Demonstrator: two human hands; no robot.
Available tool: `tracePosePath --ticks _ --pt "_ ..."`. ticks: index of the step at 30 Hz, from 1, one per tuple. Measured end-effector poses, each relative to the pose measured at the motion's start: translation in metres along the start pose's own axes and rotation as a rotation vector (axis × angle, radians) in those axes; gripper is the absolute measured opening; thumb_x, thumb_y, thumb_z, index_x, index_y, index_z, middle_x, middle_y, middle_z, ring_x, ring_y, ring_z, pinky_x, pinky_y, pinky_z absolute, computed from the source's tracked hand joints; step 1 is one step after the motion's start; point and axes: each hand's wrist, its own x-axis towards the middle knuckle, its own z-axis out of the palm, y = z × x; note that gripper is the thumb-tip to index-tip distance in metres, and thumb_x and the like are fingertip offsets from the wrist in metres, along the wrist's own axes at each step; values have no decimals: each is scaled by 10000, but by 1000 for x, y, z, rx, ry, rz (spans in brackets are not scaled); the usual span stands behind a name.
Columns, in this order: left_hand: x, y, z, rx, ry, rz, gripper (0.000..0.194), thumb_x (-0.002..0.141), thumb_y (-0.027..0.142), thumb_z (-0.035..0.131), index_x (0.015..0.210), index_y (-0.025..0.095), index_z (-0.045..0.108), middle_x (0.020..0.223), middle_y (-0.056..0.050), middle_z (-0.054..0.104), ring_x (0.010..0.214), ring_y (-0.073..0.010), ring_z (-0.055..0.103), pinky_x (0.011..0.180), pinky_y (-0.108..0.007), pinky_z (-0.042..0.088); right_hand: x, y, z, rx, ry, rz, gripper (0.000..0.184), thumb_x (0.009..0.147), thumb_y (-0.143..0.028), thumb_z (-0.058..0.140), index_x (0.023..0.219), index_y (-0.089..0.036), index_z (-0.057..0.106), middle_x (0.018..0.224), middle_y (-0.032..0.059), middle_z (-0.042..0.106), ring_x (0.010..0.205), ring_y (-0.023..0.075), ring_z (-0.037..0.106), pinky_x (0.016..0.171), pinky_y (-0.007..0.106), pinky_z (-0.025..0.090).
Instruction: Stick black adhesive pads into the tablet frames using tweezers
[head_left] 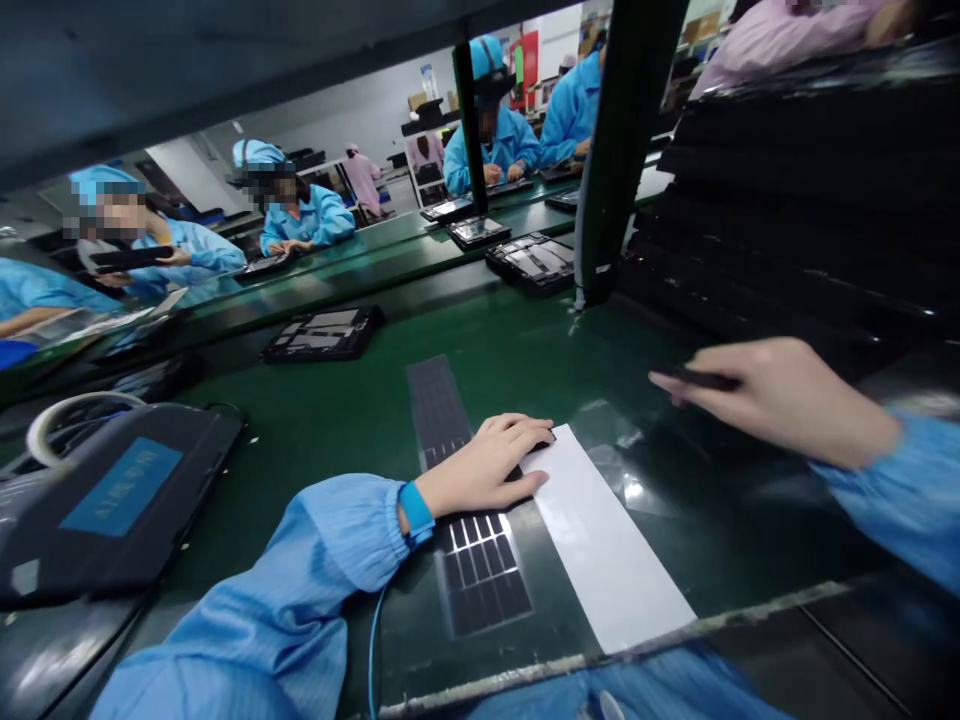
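Note:
My left hand [499,465] lies with fingers stretched out and the thumb apart, its tips at the left edge of a white paper strip [611,550]. A small dark patch shows under its fingertips; I cannot tell what it is. Below the wrist runs a sheet of black rectangular stickers [484,575], with a second dark sheet [437,400] beyond the hand. Over the right side of the table, my right hand [772,395] is closed around a slim black pen-like tool [705,378], pointing left. Its tip is blurred. A blue band [415,510] circles my left wrist.
A tall stack of black trays [780,200] stands at right, beside a dark post [622,130]. Opened devices [324,333] lie farther back on the green table [300,430]. At left sits a black case [120,490] with a blue label. Co-workers in blue [311,215] sit opposite.

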Motion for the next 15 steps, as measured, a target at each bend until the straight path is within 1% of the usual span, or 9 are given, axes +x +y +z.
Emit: tracePosePath --ticks 2,3,4,6,7,9,12,14,15 --pt "0 0 0 -8 8 -5 340 854 300 465 1175 192 429 1317 -90 456 1209 -229 374 1005 -407 321 43 -16 2 1 -29 45 257 721 -306 637 505 -165 629 514 48 569 505 140 511 572 288 359" --pt "0 0 0 -9 9 -4 341 854 299 464 1177 194 430 1316 -89 458 1212 -228 374 1005 -404 318 66 -23 7 88 -80 123 264 725 -303 644 513 -146 640 454 34 521 454 115 470 546 271 348" --pt "0 0 0 -9 10 -1 343 854 300 463 1179 192 431 1314 -90 459 1215 -226 373 1007 -400 315 90 -27 16 247 -131 216 240 727 -302 651 565 -125 660 430 23 497 426 100 454 523 253 347" --pt "0 -1 1 -8 13 5 351 854 303 465 1182 185 432 1310 -94 462 1217 -222 375 1011 -391 309 135 -29 40 383 -99 327 199 740 -279 645 661 -97 656 478 22 524 389 85 436 448 232 344" --pt "0 -1 1 -8 14 6 354 852 306 466 1182 184 433 1309 -96 463 1214 -221 378 1010 -389 308 155 -28 53 466 -51 403 167 741 -251 646 722 -85 642 533 32 550 412 92 468 425 222 347" --pt "0 -2 1 -7 18 6 352 850 312 468 1179 191 437 1309 -93 467 1209 -221 384 1007 -388 309 188 -24 79 573 29 509 200 788 -246 603 876 -66 598 690 66 592 512 113 543 432 215 390" --pt "0 -3 2 -2 23 7 353 848 322 468 1177 198 441 1307 -90 471 1207 -223 390 1003 -386 307 220 -20 108 717 150 645 291 862 -297 513 1068 -92 536 953 82 584 762 129 589 626 276 500" --pt "0 -3 3 4 30 9 358 847 329 471 1178 196 442 1305 -88 475 1202 -222 397 1001 -382 304 231 -21 119 814 216 707 327 878 -320 485 1139 -124 512 1077 82 551 906 150 567 763 343 495" --pt "0 -4 3 6 33 12 359 845 333 474 1176 195 444 1304 -86 477 1196 -220 404 999 -378 305 236 -23 123 856 231 717 339 877 -323 486 1156 -131 506 1113 86 538 949 164 555 798 366 483"
